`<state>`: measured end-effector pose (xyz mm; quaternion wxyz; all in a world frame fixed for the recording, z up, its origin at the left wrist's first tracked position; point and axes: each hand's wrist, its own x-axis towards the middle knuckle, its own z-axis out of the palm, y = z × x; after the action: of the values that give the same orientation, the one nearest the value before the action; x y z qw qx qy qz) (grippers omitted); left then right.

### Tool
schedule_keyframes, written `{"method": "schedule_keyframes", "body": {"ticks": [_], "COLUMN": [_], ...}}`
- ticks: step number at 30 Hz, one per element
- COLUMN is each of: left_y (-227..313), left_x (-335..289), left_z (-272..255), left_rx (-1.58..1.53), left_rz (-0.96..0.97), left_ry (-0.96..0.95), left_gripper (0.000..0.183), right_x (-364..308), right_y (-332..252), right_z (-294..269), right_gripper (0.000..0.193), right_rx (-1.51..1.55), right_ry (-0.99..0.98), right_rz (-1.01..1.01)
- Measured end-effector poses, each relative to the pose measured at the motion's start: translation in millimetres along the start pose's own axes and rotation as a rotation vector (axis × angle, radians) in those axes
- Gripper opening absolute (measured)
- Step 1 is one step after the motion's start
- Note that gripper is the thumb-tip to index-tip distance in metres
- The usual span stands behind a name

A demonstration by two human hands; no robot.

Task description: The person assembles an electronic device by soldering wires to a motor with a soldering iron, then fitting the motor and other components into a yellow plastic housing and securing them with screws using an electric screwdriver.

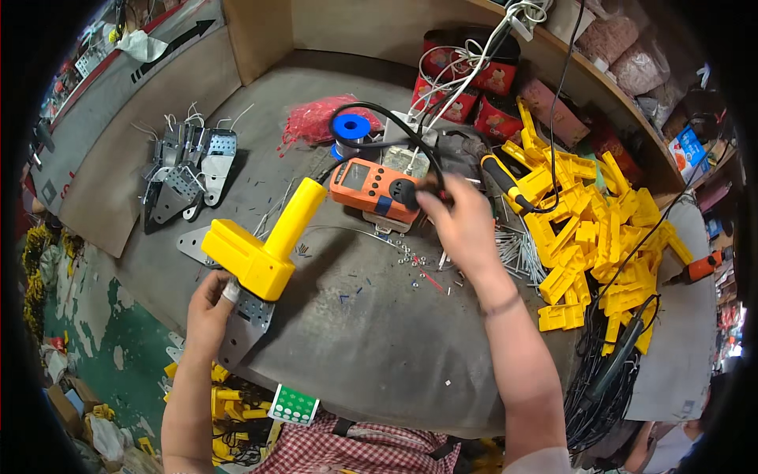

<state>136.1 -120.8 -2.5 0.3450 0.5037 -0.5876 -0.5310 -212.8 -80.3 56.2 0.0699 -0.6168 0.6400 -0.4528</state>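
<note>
My left hand (208, 310) is closed on the lower end of a yellow plastic housing (251, 257) with a round stub handle pointing up and away. A perforated metal plate (251, 316) sticks out beneath it, beside my fingers. My right hand (464, 225) reaches over the bench, its fingers pinched around a black cable (430, 150) at the right end of an orange multimeter (359, 182). The cable loops up over the meter and a blue-ended wire spool (351, 126). Exactly which part of the cable sits between the fingertips is hard to make out.
Yellow plastic parts (592, 237) are heaped at the right, beside a pile of long screws (517, 257) and a yellow-black screwdriver-like tool (505, 180). Metal bracket assemblies (185, 170) stand at the far left. Small nuts and bits lie mid-bench. White cords (474, 63) hang at the back.
</note>
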Motion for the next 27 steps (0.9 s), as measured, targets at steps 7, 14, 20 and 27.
{"method": "schedule_keyframes", "body": {"ticks": [7,14,20,27], "left_y": [6.7,5.6,22.7,-37.0], "left_x": [-2.6,-22.6,-82.2,-159.7], "left_z": [7.3,10.5,-0.9,20.3], "left_rx": [0.513,0.778,0.689,-0.343], "left_rz": [0.316,0.424,0.037,-0.548], "left_ry": [0.128,0.106,-0.181,-0.265], "left_gripper": [0.018,0.024,0.021,0.030], "right_x": [64.8,58.8,51.5,-147.7], "right_y": [33.6,14.5,37.6,-85.2], "right_z": [-4.8,26.0,6.5,82.1], "right_gripper": [0.024,0.026,0.037,0.020], "right_rx": [-0.042,-0.159,-0.351,-0.135], "right_ry": [-0.400,-0.313,-0.184,-0.727], "right_rz": [0.035,-0.020,0.017,-0.244]}}
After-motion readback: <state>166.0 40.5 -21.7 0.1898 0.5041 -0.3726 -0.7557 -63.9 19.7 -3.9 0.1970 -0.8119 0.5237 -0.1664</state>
